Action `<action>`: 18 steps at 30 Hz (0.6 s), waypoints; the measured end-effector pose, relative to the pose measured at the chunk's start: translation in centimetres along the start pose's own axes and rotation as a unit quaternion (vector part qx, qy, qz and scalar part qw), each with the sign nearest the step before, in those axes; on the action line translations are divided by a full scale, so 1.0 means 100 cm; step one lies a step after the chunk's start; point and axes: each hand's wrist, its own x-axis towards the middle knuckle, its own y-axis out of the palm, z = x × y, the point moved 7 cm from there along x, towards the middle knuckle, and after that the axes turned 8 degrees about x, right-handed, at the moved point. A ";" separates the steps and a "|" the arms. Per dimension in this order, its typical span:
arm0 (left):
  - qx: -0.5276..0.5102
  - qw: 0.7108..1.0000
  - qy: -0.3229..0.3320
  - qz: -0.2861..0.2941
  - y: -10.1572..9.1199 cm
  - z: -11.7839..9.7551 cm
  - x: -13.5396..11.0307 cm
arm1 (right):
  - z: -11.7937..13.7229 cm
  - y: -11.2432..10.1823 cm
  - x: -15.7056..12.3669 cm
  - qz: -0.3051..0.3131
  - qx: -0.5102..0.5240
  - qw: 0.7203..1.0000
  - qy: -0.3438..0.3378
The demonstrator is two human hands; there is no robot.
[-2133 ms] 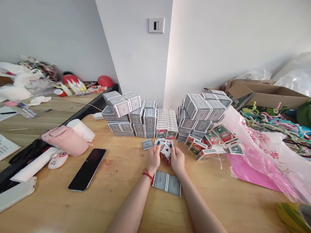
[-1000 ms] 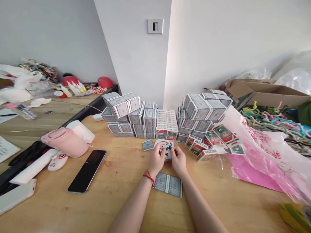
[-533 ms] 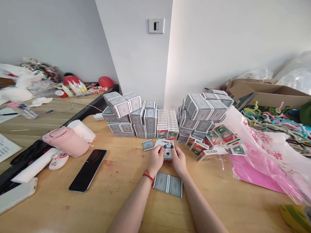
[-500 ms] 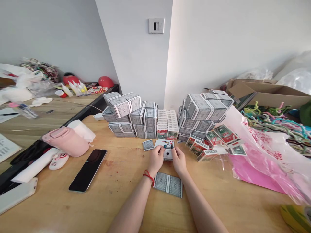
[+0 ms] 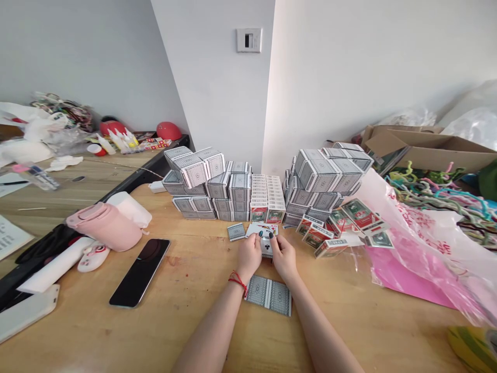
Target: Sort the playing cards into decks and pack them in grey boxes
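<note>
Face-up playing cards [image 5: 266, 244], a club pip showing on the top one, sit mid-table on the wooden table [image 5: 186, 321], pinched low between your 2 hands. Long axis appears to run away from you, toward the wall, with 1 upper card [image 5: 261, 229] splayed left at the far end; your hands hide too much to read the exact angle. Left hand [image 5: 249, 256]: fingers together and curled, fingertips [image 5: 260, 234] on the cards' left side. Right hand [image 5: 283, 256]: fingers together, clamping from the right. You cannot tell whether the cards clear the wood. Just left of the cards lies a small grey-patterned card pack [image 5: 236, 232]; just nearer you, a flat patterned card wrapper [image 5: 268, 295]. Directly beyond them rise stacked card boxes [image 5: 229, 189], and beyond and right, a leaning stack of card boxes [image 5: 320, 181] with loose red-and-green card boxes [image 5: 330, 233] at its foot. Well left of the cards are a black smartphone [image 5: 140, 272] and a pink bottle [image 5: 104, 226]; well right, a pink plastic bag [image 5: 411, 254]. Risks, as judged: a loosened pinch could let the splayed card slip and fan the cards across the wood, and a forward knuckle or push could nudge the leaning stack, spilling boxes onto your work.
</note>
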 end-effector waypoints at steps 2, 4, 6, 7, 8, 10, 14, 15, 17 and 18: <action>0.002 1.000 0.005 0.006 0.000 -0.001 0.000 | 0.006 0.000 -0.002 0.006 -0.046 0.998 -0.038; -0.009 1.000 0.009 0.012 -0.002 -0.003 0.001 | 0.015 0.002 -0.005 0.015 -0.102 0.991 -0.090; -0.023 1.000 0.006 0.012 -0.004 -0.003 0.002 | 0.026 0.004 -0.009 0.024 -0.162 0.975 -0.150; -0.027 1.000 0.002 0.012 -0.005 -0.003 0.002 | 0.031 0.005 -0.010 0.029 -0.191 0.965 -0.179; -0.029 1.000 -0.002 0.011 -0.006 -0.003 0.002 | 0.035 0.007 -0.012 0.034 -0.217 0.954 -0.205; -0.022 1.000 -0.006 0.010 -0.006 -0.003 0.002 | 0.040 0.010 -0.014 0.046 -0.256 0.934 -0.244; 0.034 0.999 -0.013 0.000 -0.006 -0.003 0.000 | 0.040 0.011 -0.015 0.044 -0.280 0.923 -0.259; 0.049 0.999 -0.015 -0.003 -0.006 -0.003 -0.001 | 0.040 0.010 -0.015 0.036 -0.277 0.926 -0.253; 0.067 0.998 -0.008 -0.008 -0.007 -0.005 -0.002 | 0.037 0.007 -0.014 0.011 -0.265 0.936 -0.231; 0.071 0.997 0.001 -0.009 -0.008 -0.006 -0.003 | 0.036 0.005 -0.013 -0.004 -0.257 0.941 -0.218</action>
